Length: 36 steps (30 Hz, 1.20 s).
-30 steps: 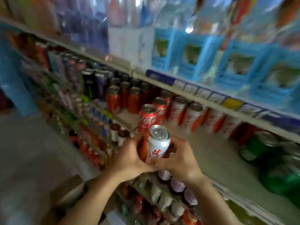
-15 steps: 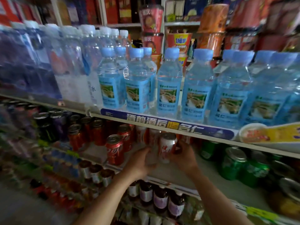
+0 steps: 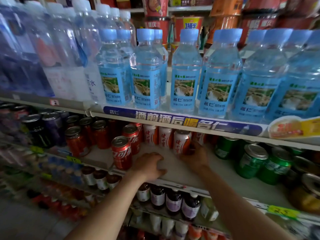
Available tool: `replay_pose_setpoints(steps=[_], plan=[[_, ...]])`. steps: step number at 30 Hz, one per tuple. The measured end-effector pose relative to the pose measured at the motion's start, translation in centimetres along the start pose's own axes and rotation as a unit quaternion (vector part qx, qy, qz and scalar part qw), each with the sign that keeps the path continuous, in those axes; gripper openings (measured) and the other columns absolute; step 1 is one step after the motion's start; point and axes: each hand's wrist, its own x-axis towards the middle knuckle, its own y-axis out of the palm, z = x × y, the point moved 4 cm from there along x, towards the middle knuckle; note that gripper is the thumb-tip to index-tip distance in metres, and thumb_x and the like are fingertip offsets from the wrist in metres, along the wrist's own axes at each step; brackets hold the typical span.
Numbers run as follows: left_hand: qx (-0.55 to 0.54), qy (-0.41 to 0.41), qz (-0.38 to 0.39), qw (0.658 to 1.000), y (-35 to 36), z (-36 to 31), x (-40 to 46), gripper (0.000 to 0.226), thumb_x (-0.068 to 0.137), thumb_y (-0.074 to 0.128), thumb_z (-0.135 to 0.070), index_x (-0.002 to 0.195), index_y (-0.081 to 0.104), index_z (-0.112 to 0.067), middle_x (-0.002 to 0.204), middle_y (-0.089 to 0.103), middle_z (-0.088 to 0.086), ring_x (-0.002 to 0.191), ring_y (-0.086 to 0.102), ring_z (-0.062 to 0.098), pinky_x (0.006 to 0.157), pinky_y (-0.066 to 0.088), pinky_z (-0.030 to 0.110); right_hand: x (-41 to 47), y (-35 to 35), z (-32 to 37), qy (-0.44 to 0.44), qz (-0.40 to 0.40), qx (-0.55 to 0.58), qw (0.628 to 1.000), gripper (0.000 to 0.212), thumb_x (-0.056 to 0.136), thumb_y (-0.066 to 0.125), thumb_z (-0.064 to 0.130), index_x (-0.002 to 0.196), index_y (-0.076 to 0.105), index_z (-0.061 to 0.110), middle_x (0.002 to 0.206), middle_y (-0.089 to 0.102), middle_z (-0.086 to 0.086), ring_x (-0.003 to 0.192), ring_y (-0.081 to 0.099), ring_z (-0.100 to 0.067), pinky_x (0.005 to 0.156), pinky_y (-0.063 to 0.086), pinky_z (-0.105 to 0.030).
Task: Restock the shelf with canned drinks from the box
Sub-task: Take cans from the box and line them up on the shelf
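Note:
A white-and-orange can (image 3: 181, 142) stands upright on the middle shelf (image 3: 174, 168), at the right of a row of like cans (image 3: 150, 136). My right hand (image 3: 195, 155) is wrapped around its right side and base. My left hand (image 3: 149, 166) rests palm down on the bare shelf board in front of the row, fingers curled, holding nothing. Red cola cans (image 3: 122, 152) stand just left of my left hand. The box is out of view.
Green cans (image 3: 252, 161) crowd the shelf to the right. Dark and red cans (image 3: 77, 140) fill the left. Water bottles (image 3: 147, 73) line the shelf above, its edge strip (image 3: 173, 119) low over the cans. Small brown bottles (image 3: 174, 201) sit on the shelf below.
The can went from both hands in front of the shelf to standing deep on the shelf board. My left hand let go and dropped onto the board; my right hand stays on the can.

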Motion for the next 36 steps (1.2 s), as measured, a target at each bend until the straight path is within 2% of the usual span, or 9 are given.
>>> replay_pose_setpoints(steps=[5, 11, 17, 23, 26, 28, 30, 32, 36], plan=[[-0.001, -0.003, 0.009, 1.000, 0.2, 0.1, -0.1, 0.065, 0.081, 0.064, -0.056, 0.137, 0.050, -0.027, 0.146, 0.047, -0.006, 0.133, 0.045, 0.019, 0.110, 0.038, 0.034, 0.6, 0.5, -0.2, 0.002, -0.039, 0.008, 0.999, 0.045, 0.073, 0.081, 0.002, 0.113, 0.063, 0.007, 0.105, 0.069, -0.007, 0.096, 0.064, -0.017, 0.072, 0.049, -0.014], [0.003, 0.003, 0.017, 1.000, 0.5, -0.1, -0.6, 0.065, 0.089, 0.059, -0.052, 0.144, 0.043, -0.023, 0.152, 0.039, -0.002, 0.138, 0.038, 0.019, 0.114, 0.031, 0.032, 1.4, 0.8, -0.8, -0.001, -0.073, -0.014, 0.997, 0.051, 0.071, 0.084, 0.023, 0.114, 0.058, 0.027, 0.112, 0.071, -0.004, 0.103, 0.066, -0.021, 0.091, 0.055, -0.039], [-0.039, -0.009, 0.015, 0.999, 1.0, -0.4, -1.3, 0.062, 0.094, 0.053, -0.048, 0.148, 0.037, -0.023, 0.157, 0.032, -0.003, 0.144, 0.030, 0.017, 0.118, 0.025, 0.031, 2.0, 1.2, -1.2, 0.002, -0.080, -0.048, 0.996, 0.064, 0.075, 0.078, 0.030, 0.130, 0.047, 0.023, 0.116, 0.069, -0.008, 0.106, 0.065, -0.028, 0.091, 0.054, -0.041], [-0.136, 0.055, -0.183, 0.972, -1.1, 0.1, -6.5, 0.033, 0.090, 0.064, -0.034, 0.120, 0.061, -0.022, 0.118, 0.061, -0.009, 0.108, 0.059, 0.008, 0.090, 0.049, 0.022, -1.5, 0.0, 1.3, -0.024, -0.080, -0.039, 0.996, 0.072, 0.077, 0.080, 0.020, 0.139, 0.044, 0.018, 0.112, 0.066, -0.006, 0.098, 0.063, -0.018, 0.081, 0.048, -0.031], [-0.201, 0.031, -0.268, 0.942, -1.2, 2.0, -11.8, 0.016, 0.092, 0.063, -0.025, 0.106, 0.066, -0.019, 0.101, 0.065, -0.009, 0.092, 0.061, 0.001, 0.077, 0.049, 0.013, -9.3, -0.8, 5.8, -0.120, -0.176, 0.012, 0.977, 0.040, 0.083, 0.075, 0.022, 0.119, 0.057, 0.020, 0.090, 0.063, 0.007, 0.074, 0.065, -0.016, 0.065, 0.049, -0.033], [-0.220, -0.074, -0.286, 0.930, 1.9, 6.2, -15.8, 0.014, 0.092, 0.061, -0.032, 0.102, 0.065, -0.023, 0.089, 0.064, -0.010, 0.082, 0.062, 0.003, 0.067, 0.051, 0.019, -15.1, 2.7, 8.4, -0.261, -0.108, 0.067, 0.957, 0.017, 0.087, 0.072, 0.020, 0.100, 0.061, 0.017, 0.081, 0.061, 0.013, 0.065, 0.062, -0.009, 0.061, 0.050, -0.027], [-0.254, -0.201, -0.272, 0.906, 6.3, 10.6, -19.2, 0.012, 0.089, 0.063, -0.036, 0.098, 0.064, -0.027, 0.082, 0.064, -0.010, 0.073, 0.061, 0.003, 0.064, 0.053, 0.025, -18.1, 8.1, 7.7, -0.308, 0.073, 0.078, 0.945, 0.008, 0.086, 0.069, 0.022, 0.090, 0.063, 0.021, 0.076, 0.062, 0.011, 0.063, 0.060, -0.006, 0.058, 0.046, -0.016], [-0.278, -0.343, -0.213, 0.871, 12.1, 14.7, -24.5, 0.013, 0.087, 0.066, -0.034, 0.094, 0.064, -0.023, 0.079, 0.066, -0.007, 0.070, 0.062, 0.007, 0.067, 0.049, 0.025, -20.3, 16.2, 3.6, -0.242, 0.292, 0.019, 0.925, 0.008, 0.084, 0.068, 0.031, 0.088, 0.065, 0.025, 0.072, 0.064, 0.009, 0.061, 0.062, -0.004, 0.056, 0.048, -0.019], [-0.273, -0.480, -0.103, 0.827, 22.9, 19.2, -33.7, 0.047, 0.074, 0.056, -0.053, 0.097, 0.066, -0.013, 0.086, 0.068, 0.002, 0.080, 0.066, 0.017, 0.068, 0.041, 0.026, -23.1, 30.0, -8.3, -0.100, 0.479, -0.117, 0.864, 0.029, 0.077, 0.064, 0.038, 0.098, 0.067, 0.019, 0.079, 0.063, 0.013, 0.070, 0.058, 0.002, 0.070, 0.050, -0.025]])
